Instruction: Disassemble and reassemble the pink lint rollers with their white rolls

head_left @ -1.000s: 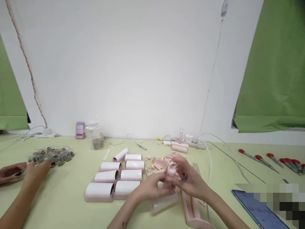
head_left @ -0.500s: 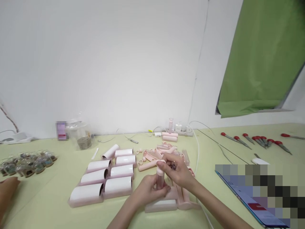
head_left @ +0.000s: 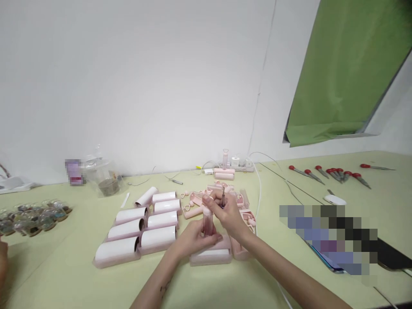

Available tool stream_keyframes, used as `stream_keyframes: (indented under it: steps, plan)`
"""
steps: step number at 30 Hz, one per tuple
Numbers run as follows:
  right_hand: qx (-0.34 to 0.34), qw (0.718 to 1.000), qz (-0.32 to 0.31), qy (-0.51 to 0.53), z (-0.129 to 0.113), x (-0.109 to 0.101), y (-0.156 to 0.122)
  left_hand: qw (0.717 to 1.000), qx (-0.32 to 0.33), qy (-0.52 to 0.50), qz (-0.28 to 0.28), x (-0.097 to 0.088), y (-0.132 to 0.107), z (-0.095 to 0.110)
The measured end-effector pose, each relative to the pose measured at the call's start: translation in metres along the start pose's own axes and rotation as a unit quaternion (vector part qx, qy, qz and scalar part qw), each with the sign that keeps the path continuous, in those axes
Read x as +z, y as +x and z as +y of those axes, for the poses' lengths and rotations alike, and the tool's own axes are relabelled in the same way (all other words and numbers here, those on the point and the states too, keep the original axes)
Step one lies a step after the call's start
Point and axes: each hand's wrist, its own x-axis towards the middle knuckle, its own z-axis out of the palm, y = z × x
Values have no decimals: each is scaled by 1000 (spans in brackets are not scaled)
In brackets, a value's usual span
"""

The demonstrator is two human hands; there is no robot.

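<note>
My left hand (head_left: pixel 196 238) is closed around a clear pink lint roller handle (head_left: pixel 208 223), held upright over the table. My right hand (head_left: pixel 229 213) pinches the pink cap (head_left: pixel 207 201) at the top of this handle. Between the same hand's fingers sits a slim tool with a metal tip (head_left: pixel 223 193) pointing up; its grip is mostly hidden, so its kind is unclear. Just below my hands lies a lint roller (head_left: pixel 210 256) in a pink case. Loose pink handle parts (head_left: pixel 193 211) are heaped behind and beside my hands.
White lint rolls (head_left: pixel 117 249) in pink cases stand in rows at the left. Small glass domes (head_left: pixel 35 216) and a plastic bag (head_left: pixel 107 180) lie farther left. Red-handled tools (head_left: pixel 317 176), a white cable (head_left: pixel 259 197) and a phone (head_left: pixel 326 257) are at right. Another person's hand (head_left: pixel 2 259) shows at the left edge.
The view has shifted slightly. My right hand has turned, so the tool's metal tip now points up. Both hands still hold the handle and its cap.
</note>
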Motion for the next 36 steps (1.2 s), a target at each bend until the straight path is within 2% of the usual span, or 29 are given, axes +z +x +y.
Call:
stream_keyframes:
  steps: [3,4,6,8,9,12,15,18,19,22,26,30,32,34,36]
  plan:
    - [2,998,-36,-57,-6,-3,-3,999,-8,35,27,-1,-3,0]
    - [8,995,-55,-83,-7,-6,-3,999,-7,36,16,-4,-5,1]
    - [14,985,-98,-143,-10,-13,2,999,6,7,-51,-12,-7,8]
    - [-13,965,-143,-221,-13,-18,10,996,13,-30,-88,-21,-8,17]
    - [-37,949,-161,-268,-15,-18,14,996,14,-53,-71,-24,-8,21]
    - [-96,887,-184,-413,-25,-16,24,985,33,-165,46,-20,-4,30]
    - [-130,834,-209,-494,-35,-10,25,937,41,-315,146,3,1,27]
    - [-137,815,-210,-523,-40,-8,21,882,-10,-403,244,26,8,23]
    - [-138,815,-212,-522,-41,-9,20,873,-28,-413,258,31,10,23]
    - [-149,831,-258,-470,-40,-14,22,875,-64,-408,251,35,17,30]
    - [-130,872,-330,-339,-36,-20,30,887,-82,-404,209,28,23,37]
    - [-105,886,-361,-271,-38,-31,41,892,-89,-415,159,24,21,36]
    - [-80,913,-306,-256,-42,-45,51,891,-61,-423,151,23,18,34]
    - [-46,940,-188,-281,-44,-63,61,889,-22,-428,161,22,15,32]
    - [-16,939,-89,-331,-38,-81,68,890,5,-425,163,21,12,31]
